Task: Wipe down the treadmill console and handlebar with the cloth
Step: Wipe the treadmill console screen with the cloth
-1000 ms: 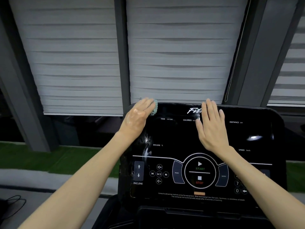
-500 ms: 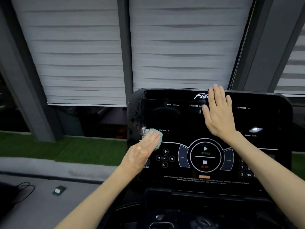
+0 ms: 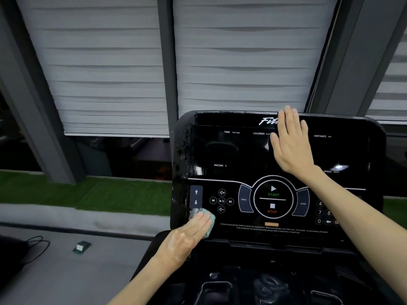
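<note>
Cloth [image 3: 208, 216]: small, teal, bunched, at the lower left corner of the console [image 3: 242, 150], just below the incline arrows [image 3: 196, 197]. It looks soft, light and compliant. It should take the shape of whatever presses it and needs flat pressure from above rather than a pinch.

Left hand [image 3: 187, 234]: fingers straight, laid over the cloth and pressing it against the panel. No curl round the cloth is visible.

Right hand [image 3: 290, 146]: flat, fingers extended, palm on the upper middle of the console, holding nothing. It appears to be bracing the panel.

Console surface: glossy black, hard and probably slippery. Wet speckling shows along the left edge. The controls sit flush, so firm pressure over START or STOP may trigger them.

Handlebar: cannot be identified with certainty in this view.

Legible writing: "Fit…", the rest covered by the right hand; TIME min:sec; CALORIES kcal; DISTANCE km; INCLINE %; SPEED; START; STOP; PROG; MODE; digits 4, 7, 8, 0. Bottom edge: "Consult a physician before using the equipment…", the remainder too small to read reliably.
</note>
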`<state>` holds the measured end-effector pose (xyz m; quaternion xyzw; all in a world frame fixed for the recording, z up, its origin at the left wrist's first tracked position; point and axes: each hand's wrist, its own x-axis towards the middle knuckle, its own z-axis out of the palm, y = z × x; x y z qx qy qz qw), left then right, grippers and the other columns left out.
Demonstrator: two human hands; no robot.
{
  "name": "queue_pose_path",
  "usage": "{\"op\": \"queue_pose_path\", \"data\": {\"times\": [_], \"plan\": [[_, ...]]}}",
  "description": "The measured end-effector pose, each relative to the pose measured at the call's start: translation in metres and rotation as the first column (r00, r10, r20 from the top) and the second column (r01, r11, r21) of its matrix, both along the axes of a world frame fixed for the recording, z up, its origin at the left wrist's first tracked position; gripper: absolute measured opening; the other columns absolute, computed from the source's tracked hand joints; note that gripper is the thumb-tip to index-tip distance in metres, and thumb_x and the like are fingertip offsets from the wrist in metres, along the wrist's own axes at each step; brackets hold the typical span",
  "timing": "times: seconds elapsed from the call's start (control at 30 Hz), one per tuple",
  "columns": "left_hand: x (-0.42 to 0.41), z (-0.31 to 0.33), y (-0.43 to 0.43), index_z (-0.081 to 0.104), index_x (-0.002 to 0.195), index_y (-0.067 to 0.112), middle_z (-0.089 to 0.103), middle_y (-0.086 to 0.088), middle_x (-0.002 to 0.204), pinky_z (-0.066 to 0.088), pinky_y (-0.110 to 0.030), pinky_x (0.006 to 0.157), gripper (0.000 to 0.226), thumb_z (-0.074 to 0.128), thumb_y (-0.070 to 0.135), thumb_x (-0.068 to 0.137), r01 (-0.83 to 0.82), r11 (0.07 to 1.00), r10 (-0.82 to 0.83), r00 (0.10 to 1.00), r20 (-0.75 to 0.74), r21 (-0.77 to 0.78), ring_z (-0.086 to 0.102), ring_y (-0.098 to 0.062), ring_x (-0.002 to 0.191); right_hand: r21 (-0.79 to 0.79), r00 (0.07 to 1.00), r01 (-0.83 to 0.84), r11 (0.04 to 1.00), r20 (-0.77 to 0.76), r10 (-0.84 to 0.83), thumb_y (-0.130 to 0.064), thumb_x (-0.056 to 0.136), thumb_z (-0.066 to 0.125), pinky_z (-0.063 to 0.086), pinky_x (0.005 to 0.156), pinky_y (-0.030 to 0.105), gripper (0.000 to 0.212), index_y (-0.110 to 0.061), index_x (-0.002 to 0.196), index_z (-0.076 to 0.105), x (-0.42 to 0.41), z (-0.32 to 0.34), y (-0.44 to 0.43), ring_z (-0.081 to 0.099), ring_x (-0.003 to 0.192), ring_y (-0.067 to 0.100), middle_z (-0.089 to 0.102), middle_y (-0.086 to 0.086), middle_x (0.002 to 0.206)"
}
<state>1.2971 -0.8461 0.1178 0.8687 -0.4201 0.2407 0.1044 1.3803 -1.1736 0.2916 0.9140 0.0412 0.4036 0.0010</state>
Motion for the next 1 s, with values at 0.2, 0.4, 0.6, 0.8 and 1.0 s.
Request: {"op": "queue_pose_path", "data": {"times": [0.2, 0.4, 0.6, 0.8, 1.0], "plan": [[0.019, 0.022, 0.0, 0.057, 0.133, 0.003, 0.053, -0.009, 0.14, 0.031, -0.023, 0.114, 0.074, 0.058, -0.023, 0.063, 0.03, 0.998, -0.026, 0.996, 0.09, -0.048, 0.055, -0.024, 0.128, 0.008, 0.999, 0.033, 0.999, 0.006, -0.033, -0.034, 0.1, 0.018, 0.011, 0.117, 0.049, 0.062, -0.002, 0.152, 0.011, 0.001, -0.003, 0.002, 0.005, 0.148, 0.031, 0.007, 0.017, 0.16], [0.068, 0.106, -0.022, 0.061, 0.128, -0.002, 0.061, -0.018, 0.132, 0.05, -0.031, 0.096, 0.069, 0.06, -0.028, 0.063, -0.072, 0.977, 0.113, 0.974, 0.199, -0.201, 0.063, -0.029, 0.118, 0.005, 0.999, 0.053, 0.999, 0.004, -0.053, -0.035, 0.1, 0.019, 0.012, 0.118, 0.049, 0.062, -0.003, 0.152, 0.011, 0.001, -0.004, 0.003, 0.005, 0.148, 0.03, 0.008, 0.016, 0.16], [0.102, 0.165, -0.031, 0.062, 0.125, -0.003, 0.063, -0.016, 0.13, 0.062, -0.042, 0.065, 0.068, 0.069, -0.028, 0.062, -0.163, 0.96, 0.214, 0.951, 0.221, -0.229, 0.064, -0.033, 0.114, 0.004, 0.998, 0.06, 0.998, 0.006, -0.06, -0.035, 0.1, 0.017, 0.01, 0.119, 0.047, 0.062, -0.004, 0.153, 0.008, 0.002, -0.005, 0.003, 0.002, 0.149, 0.027, 0.004, 0.015, 0.161], [0.087, 0.141, -0.031, 0.058, 0.129, -0.004, 0.059, -0.017, 0.134, 0.062, -0.041, 0.058, 0.064, 0.065, -0.026, 0.069, -0.125, 0.955, 0.183, 0.962, 0.204, -0.267, 0.066, -0.034, 0.111, -0.002, 0.998, 0.065, 0.998, 0.016, -0.065, -0.035, 0.1, 0.017, 0.012, 0.118, 0.047, 0.061, -0.003, 0.152, 0.009, 0.003, -0.006, 0.002, 0.005, 0.148, 0.029, 0.007, 0.016, 0.16], [0.044, 0.062, -0.017, 0.064, 0.125, -0.002, 0.062, -0.015, 0.132, 0.05, -0.021, 0.086, 0.078, 0.074, -0.028, 0.052, -0.067, 0.974, 0.104, 0.981, 0.166, -0.215, 0.065, -0.023, 0.113, 0.006, 0.998, 0.045, 0.999, 0.032, -0.045, -0.034, 0.101, 0.019, 0.012, 0.118, 0.047, 0.061, -0.002, 0.152, 0.012, 0.003, -0.007, 0.003, 0.007, 0.148, 0.03, 0.009, 0.017, 0.16]]}}
